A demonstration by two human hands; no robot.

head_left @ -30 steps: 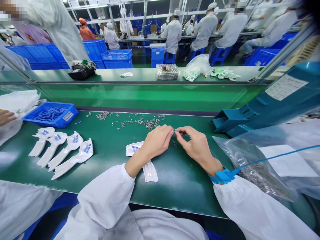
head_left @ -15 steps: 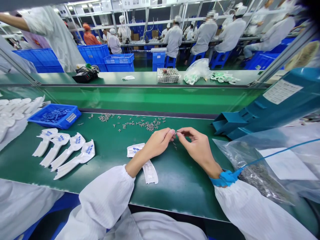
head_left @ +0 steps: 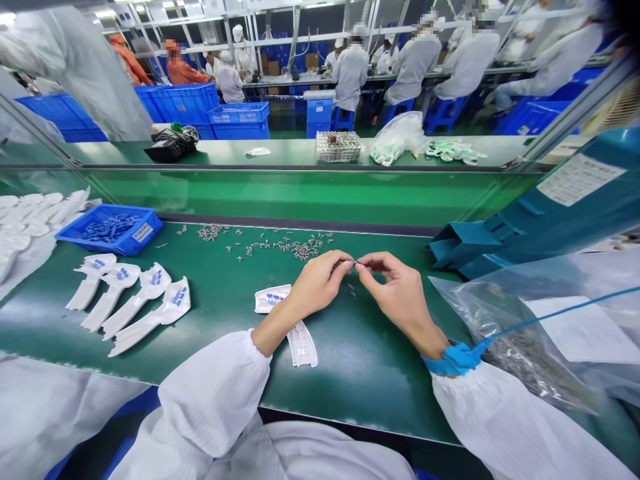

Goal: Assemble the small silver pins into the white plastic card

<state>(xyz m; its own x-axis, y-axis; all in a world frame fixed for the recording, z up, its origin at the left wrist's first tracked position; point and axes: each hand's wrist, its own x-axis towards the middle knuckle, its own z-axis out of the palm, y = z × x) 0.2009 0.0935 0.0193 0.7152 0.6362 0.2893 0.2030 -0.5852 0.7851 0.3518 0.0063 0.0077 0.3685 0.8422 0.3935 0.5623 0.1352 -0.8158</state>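
Note:
My left hand (head_left: 315, 287) and my right hand (head_left: 395, 290) meet fingertip to fingertip above the green bench (head_left: 350, 360). Both are pinched on a tiny metal part (head_left: 354, 264) between them, too small to name. Under my left wrist lies a white plastic piece (head_left: 303, 343) with blue marks. A scatter of small metal parts (head_left: 280, 245) lies just beyond my fingers. A blue strap (head_left: 453, 357) circles my right wrist, with a blue cord running off to the right.
Several white plastic pieces (head_left: 133, 307) lie in a row at left, beside a blue tray (head_left: 107, 230). A clear bag of metal parts (head_left: 515, 340) sits at right under a teal chute (head_left: 525, 217). Other people in white work behind.
My hands have stayed pinched together, shifting only slightly. The view has drifted, and the co-worker's hand at the far left edge is gone.

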